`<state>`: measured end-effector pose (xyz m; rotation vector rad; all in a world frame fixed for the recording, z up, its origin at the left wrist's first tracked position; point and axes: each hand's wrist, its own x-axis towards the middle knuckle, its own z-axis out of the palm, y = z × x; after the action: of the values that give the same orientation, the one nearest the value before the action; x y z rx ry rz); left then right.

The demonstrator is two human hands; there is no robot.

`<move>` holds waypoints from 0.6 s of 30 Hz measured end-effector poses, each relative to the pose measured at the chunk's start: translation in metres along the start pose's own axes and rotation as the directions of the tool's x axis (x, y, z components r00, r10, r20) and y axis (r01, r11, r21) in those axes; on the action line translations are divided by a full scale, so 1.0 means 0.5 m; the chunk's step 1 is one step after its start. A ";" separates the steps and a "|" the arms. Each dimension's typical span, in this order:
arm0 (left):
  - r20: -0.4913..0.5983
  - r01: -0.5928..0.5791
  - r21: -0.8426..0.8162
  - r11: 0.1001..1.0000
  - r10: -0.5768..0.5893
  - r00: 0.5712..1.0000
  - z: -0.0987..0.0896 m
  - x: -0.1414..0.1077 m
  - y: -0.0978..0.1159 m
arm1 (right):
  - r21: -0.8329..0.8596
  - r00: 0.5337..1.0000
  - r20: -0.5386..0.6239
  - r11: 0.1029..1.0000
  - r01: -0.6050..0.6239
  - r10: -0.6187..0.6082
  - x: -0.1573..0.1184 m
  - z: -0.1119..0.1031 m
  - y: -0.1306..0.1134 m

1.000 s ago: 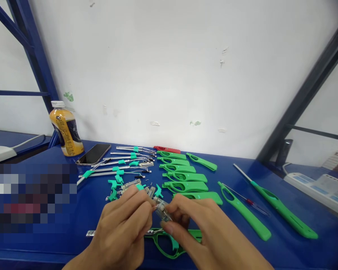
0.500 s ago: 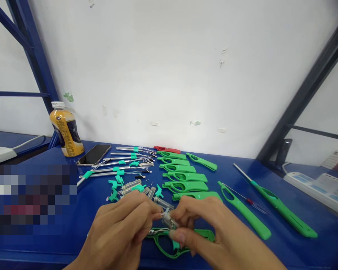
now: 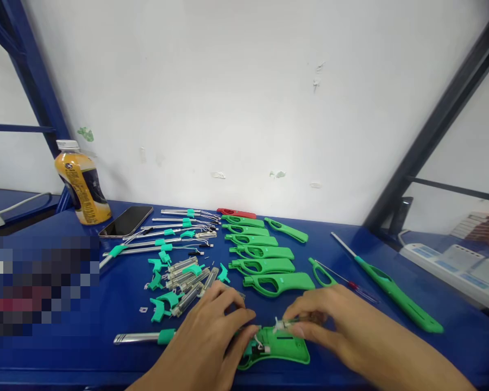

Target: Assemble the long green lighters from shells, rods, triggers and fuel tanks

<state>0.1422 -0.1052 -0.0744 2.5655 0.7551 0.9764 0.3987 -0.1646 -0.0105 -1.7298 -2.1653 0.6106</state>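
Note:
An open green lighter shell half (image 3: 287, 347) lies at the table's front edge, with wires and a black part inside it. A metal lighter tube (image 3: 138, 338) with a teal collar extends to its left, partly covered by my left hand (image 3: 218, 331). The fingers of that hand are closed over the shell's handle-loop end. My right hand (image 3: 321, 317) pinches a clear fuel tank with a white valve end (image 3: 280, 325), just above the shell's right part. The hand hides most of the tank.
Several clear tanks (image 3: 187, 298) and teal triggers (image 3: 158, 310) lie left of centre, with metal tubes (image 3: 158, 241) behind them. Green shells (image 3: 264, 266) form a column. A screwdriver (image 3: 352, 285) and an assembled lighter (image 3: 399, 293) lie right; a phone (image 3: 128, 221) and bottle (image 3: 83, 184) stand left.
My hands have moved apart. The right hand has carried the clear tank to the right, while the left has come down onto the shell. The view has shifted slightly.

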 end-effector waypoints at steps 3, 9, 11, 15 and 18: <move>0.040 -0.021 0.023 1.000 0.020 0.999 0.007 -0.001 -0.003 | 0.028 0.995 0.094 0.999 -0.040 0.037 0.010 0.000 -0.009; 0.072 -0.025 0.012 1.000 0.025 0.997 0.022 -0.003 -0.009 | 0.003 0.991 0.120 0.998 -0.065 0.064 0.019 0.004 -0.014; 0.073 -0.019 -0.008 1.000 0.019 0.997 0.025 -0.002 -0.010 | 0.010 0.990 0.125 0.998 -0.067 0.065 0.019 0.006 -0.012; 0.056 -0.025 -0.011 1.000 0.026 0.998 0.025 0.003 -0.008 | -0.008 0.991 0.117 0.998 -0.059 0.059 0.017 0.008 -0.010; 0.054 -0.055 0.007 0.998 0.055 0.997 0.024 0.006 -0.006 | -0.013 0.994 0.094 0.999 -0.045 0.046 0.015 0.008 -0.007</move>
<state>0.1511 -0.1019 -0.0831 2.6217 0.6793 0.9183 0.3922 -0.1588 -0.0124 -1.7948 -2.2010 0.7071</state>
